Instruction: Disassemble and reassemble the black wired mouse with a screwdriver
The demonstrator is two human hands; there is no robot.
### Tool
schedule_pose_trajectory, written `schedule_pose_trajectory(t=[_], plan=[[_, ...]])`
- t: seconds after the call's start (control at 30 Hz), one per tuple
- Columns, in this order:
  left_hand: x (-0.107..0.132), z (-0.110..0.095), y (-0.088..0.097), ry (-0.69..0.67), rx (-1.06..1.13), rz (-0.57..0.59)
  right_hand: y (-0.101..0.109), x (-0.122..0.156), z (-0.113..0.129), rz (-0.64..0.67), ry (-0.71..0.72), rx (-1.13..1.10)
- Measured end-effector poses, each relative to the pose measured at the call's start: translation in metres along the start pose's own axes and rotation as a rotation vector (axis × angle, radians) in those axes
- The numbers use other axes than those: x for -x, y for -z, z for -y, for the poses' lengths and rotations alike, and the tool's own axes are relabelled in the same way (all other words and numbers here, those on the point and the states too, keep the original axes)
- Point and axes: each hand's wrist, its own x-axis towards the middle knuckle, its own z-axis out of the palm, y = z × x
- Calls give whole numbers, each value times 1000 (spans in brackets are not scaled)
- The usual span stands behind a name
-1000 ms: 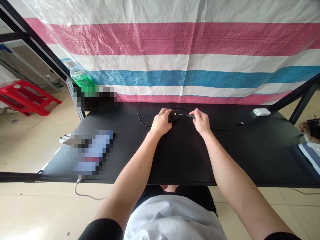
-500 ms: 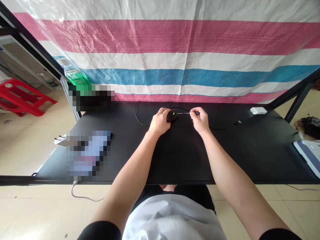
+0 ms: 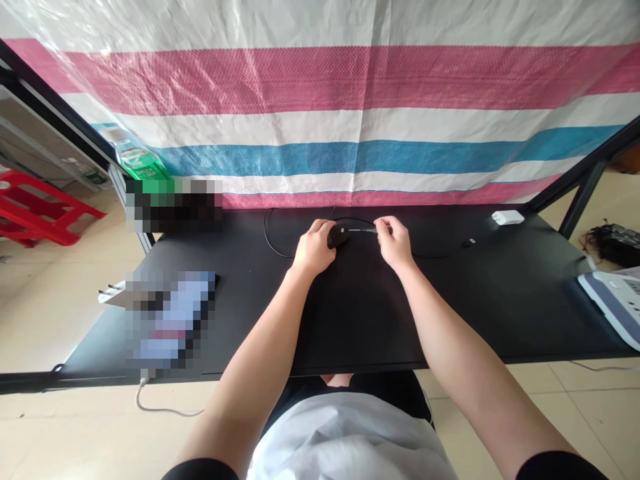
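On the black table, my left hand (image 3: 314,250) is closed round a black computer mouse (image 3: 339,235), whose underside seems turned partly to the right. My right hand (image 3: 393,241) grips a small screwdriver (image 3: 370,231) by its dark handle. The thin metal shaft points left, and its tip meets the mouse, as far as I can see. A thin black cable (image 3: 270,243) loops behind and to the left of my left hand and passes behind both hands.
A blurred-out phone (image 3: 175,320) lies at the left, beside a white plug (image 3: 113,293). Back left stands a green-labelled bottle (image 3: 145,167). To the right are a white charger (image 3: 507,218), a small dark piece (image 3: 469,243) and a power strip (image 3: 613,303). Striped sheeting (image 3: 320,160) hangs behind.
The view has shifted slightly. Both hands keep their hold, with the screwdriver still against the mouse; my right hand's grip looks slightly turned.
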Motion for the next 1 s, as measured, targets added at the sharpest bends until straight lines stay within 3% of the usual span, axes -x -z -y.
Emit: schedule_pose_trajectory(t=[0.1,0.57,0.87,1.0], plan=[[0,0,0,-3,-2,-1,0,0,1,-76,-11,-16],[0,0,0,0,-1,1,1,0,6,-32,-139,-102],[0,0,-1,14,-18,18,1,0,3,-101,14,34],[0,0,0,12,-20,22,2,-2,-4,-40,10,14]])
